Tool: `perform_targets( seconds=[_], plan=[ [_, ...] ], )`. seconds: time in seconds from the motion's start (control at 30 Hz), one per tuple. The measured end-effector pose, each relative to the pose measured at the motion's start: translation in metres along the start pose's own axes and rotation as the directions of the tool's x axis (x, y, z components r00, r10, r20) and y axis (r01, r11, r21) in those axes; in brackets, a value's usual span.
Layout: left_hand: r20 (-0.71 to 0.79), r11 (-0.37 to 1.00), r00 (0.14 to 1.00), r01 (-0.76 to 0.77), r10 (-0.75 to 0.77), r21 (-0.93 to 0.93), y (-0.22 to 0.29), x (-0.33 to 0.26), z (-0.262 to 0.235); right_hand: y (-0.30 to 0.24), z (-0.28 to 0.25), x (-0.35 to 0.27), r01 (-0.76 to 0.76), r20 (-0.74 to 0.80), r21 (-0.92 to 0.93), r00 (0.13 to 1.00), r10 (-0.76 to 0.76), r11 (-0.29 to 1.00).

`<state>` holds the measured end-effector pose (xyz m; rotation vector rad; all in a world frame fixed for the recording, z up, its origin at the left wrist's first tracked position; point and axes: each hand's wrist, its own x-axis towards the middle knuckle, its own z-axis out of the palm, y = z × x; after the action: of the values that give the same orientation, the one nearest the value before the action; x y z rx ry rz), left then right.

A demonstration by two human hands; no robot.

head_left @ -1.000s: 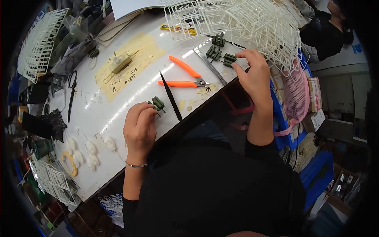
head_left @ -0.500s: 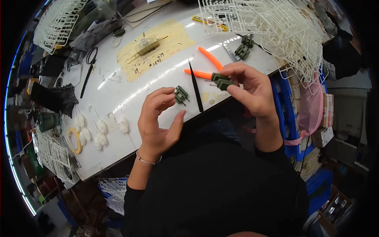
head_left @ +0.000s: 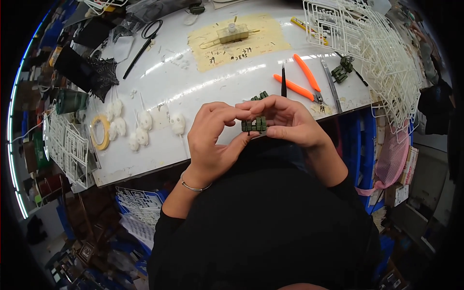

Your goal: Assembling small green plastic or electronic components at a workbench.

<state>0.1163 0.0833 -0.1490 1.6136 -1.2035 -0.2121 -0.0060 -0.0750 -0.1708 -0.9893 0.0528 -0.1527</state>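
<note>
A small dark green plastic model part (head_left: 253,125) with blocky segments is held between my two hands, just above the table's front edge. My left hand (head_left: 210,137) has its thumb against the part's lower left side, with its fingers curled over. My right hand (head_left: 296,123) pinches the right side between thumb and fingers. Just beyond my fingertips lies a second green part (head_left: 259,95), partly hidden by them. Black tweezers (head_left: 283,79) lie beyond my right hand, beside orange-handled nippers (head_left: 308,72) and a slim metal tool (head_left: 331,86).
White sprue frames (head_left: 360,43) are piled at the right, near another green assembly (head_left: 342,70) and a yellow cutter (head_left: 308,30). An olive model piece (head_left: 233,34) rests on a yellow sheet (head_left: 203,55). Left are white skull-shaped pieces (head_left: 178,123) on sticks and a tape roll (head_left: 100,132).
My right hand has brought its green part leftward to my left hand, which now touches it too. The view has shifted, so the table things appear farther right.
</note>
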Motion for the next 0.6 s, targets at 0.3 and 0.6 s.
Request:
perform_targets(
  seconds=[0.3, 0.6],
  plan=[
    [-0.003, 0.987, 0.993, 0.117, -0.118, -0.111, -0.011, -0.016, -0.018, 0.025, 0.010, 0.005, 0.011, -0.101, -0.276, 0.994, -0.041, 0.961],
    [0.007, 0.973, 0.989, 0.145, -0.146, -0.180, -0.025, -0.025, -0.027, 0.032, 0.021, 0.014, 0.027, -0.144, -0.312, 0.987, -0.075, 0.950]
  ],
)
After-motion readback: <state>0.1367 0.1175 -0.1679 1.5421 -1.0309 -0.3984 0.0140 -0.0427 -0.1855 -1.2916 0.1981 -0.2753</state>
